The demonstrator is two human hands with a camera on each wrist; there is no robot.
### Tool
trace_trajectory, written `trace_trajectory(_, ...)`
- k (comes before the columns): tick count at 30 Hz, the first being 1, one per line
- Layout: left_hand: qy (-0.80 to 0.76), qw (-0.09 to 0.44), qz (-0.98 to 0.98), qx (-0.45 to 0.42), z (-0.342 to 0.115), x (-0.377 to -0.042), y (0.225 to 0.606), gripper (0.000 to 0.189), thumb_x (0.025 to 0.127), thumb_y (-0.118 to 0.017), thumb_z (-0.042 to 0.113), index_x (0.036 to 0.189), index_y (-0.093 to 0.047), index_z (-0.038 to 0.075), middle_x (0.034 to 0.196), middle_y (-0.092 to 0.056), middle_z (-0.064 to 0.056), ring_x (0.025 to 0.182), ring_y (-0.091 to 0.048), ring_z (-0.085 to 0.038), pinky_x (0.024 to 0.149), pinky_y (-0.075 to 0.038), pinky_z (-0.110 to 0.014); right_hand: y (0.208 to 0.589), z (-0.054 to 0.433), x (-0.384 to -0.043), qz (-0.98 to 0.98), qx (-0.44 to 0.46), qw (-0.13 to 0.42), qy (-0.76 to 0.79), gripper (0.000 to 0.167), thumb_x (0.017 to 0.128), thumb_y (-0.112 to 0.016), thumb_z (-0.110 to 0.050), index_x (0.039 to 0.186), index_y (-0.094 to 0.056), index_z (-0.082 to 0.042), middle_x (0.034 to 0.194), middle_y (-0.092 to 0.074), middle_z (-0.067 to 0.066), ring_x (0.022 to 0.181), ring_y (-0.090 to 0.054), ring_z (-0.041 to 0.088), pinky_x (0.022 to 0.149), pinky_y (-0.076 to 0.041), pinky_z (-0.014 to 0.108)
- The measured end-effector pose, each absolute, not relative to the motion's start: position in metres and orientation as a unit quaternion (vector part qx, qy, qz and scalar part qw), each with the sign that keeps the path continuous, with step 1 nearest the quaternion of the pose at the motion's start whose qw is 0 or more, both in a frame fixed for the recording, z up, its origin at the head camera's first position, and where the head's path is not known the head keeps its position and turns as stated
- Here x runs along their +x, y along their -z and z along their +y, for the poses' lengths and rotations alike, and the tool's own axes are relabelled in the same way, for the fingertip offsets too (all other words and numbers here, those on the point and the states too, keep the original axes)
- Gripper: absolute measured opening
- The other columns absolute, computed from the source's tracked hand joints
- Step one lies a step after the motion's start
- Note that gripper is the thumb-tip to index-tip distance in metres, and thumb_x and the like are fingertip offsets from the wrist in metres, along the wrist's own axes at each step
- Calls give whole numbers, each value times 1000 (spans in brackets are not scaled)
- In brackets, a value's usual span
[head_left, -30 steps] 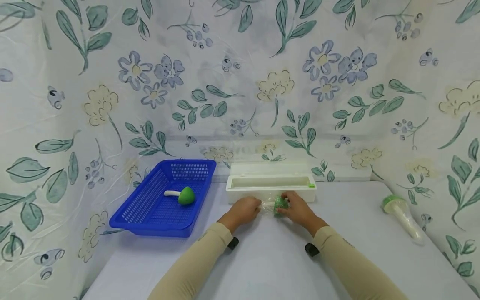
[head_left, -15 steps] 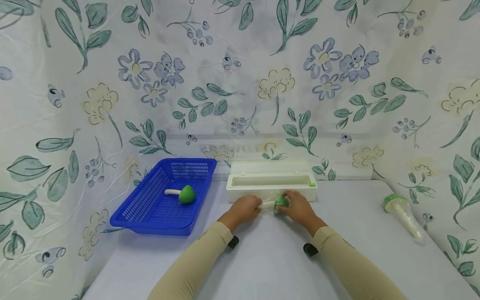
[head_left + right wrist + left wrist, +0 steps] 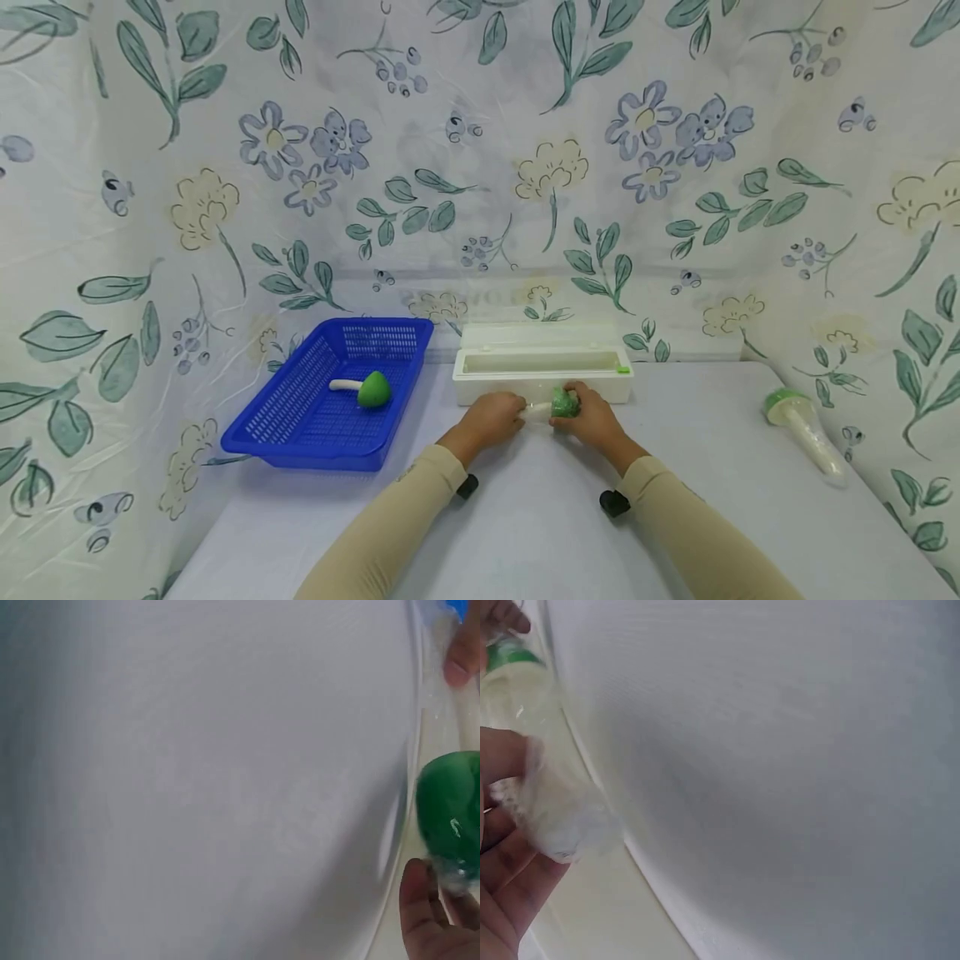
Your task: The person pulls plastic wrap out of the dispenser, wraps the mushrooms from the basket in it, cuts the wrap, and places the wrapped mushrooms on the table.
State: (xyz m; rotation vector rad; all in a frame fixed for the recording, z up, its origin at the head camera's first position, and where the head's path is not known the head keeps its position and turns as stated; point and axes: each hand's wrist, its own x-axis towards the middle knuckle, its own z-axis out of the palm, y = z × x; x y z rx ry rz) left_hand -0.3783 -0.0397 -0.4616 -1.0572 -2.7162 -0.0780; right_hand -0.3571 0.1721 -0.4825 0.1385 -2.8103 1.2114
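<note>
A toy mushroom (image 3: pixel 564 403) with a green cap and pale stem, wrapped in clear cling film, lies sideways between both hands in front of the white box. My left hand (image 3: pixel 492 418) pinches the stem end, where bunched film (image 3: pixel 562 817) shows between thumb and fingers in the left wrist view. At the cap end is my right hand (image 3: pixel 596 418). Its thumb and fingers grip the film gathered at the tip of the green cap (image 3: pixel 450 806), as the right wrist view shows.
The long white cling film box (image 3: pixel 543 388) stands at the back with its lid raised. On the left, a blue basket (image 3: pixel 300 446) holds an unwrapped green-capped mushroom (image 3: pixel 372 390). Another film-wrapped mushroom (image 3: pixel 806 429) lies at the table's right edge.
My right hand has shifted slightly and its fingers have moved round the cap end. The mushroom cap has moved a little to the right; the left hand stays nearly in place.
</note>
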Motion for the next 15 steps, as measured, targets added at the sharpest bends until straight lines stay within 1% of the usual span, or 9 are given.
trace_trajectory(3, 18, 128, -927, -353, -38, -375, 462, 34, 88, -68, 16, 119, -58, 7, 97, -68, -5, 80, -66, -20, 70, -52, -34, 480, 170, -356, -917, 59, 52, -391, 70, 80, -81, -32, 135, -44, -8, 130, -49, 20, 122, -48, 37, 99, -38, 55)
trace_trajectory(5, 15, 134, -929, -345, -36, -373, 462, 48, 88, -66, 15, 132, -50, 4, 111, -66, -10, 90, -67, -23, 73, -53, -36, 480, 169, -355, -918, 68, 60, -387, 69, 82, -79, -31, 136, -43, -6, 131, -48, 21, 123, -47, 37, 100, -37, 54)
trace_trajectory(8, 18, 132, -932, -337, -32, -373, 462, 61, 88, -63, 12, 143, -40, 2, 129, -59, -13, 106, -63, -25, 80, -53, -37, 481, 169, -355, -919, 79, 71, -379, 69, 86, -75, -30, 138, -41, -2, 134, -48, 22, 124, -46, 38, 101, -37, 54)
trace_trajectory(10, 17, 128, -932, -338, -30, -373, 463, 63, 89, -63, 10, 147, -37, 3, 135, -55, -12, 115, -59, -24, 86, -51, -36, 482, 169, -354, -920, 83, 74, -376, 68, 87, -74, -29, 139, -40, -1, 135, -48, 23, 125, -46, 38, 100, -37, 55)
trace_trajectory(11, 14, 130, -930, -343, -29, -373, 463, 62, 90, -62, 8, 147, -38, 4, 136, -54, -11, 117, -58, -24, 89, -50, -35, 483, 169, -354, -921, 83, 74, -373, 68, 88, -73, -29, 139, -39, 0, 136, -48, 23, 124, -47, 38, 100, -37, 55)
trace_trajectory(14, -13, 150, -916, -372, -28, -374, 463, 55, 91, -63, 6, 144, -46, 8, 136, -54, -7, 120, -55, -21, 93, -47, -32, 481, 168, -354, -919, 80, 71, -379, 68, 89, -71, -30, 140, -38, 0, 137, -47, 23, 125, -46, 38, 100, -37, 55)
trace_trajectory(15, -22, 162, -908, -385, -28, -374, 462, 53, 91, -64, 6, 142, -48, 9, 135, -55, -8, 119, -56, -22, 93, -47, -32, 481, 168, -354, -919, 77, 69, -382, 68, 89, -71, -31, 140, -38, 0, 138, -47, 23, 125, -46, 38, 100, -37, 55)
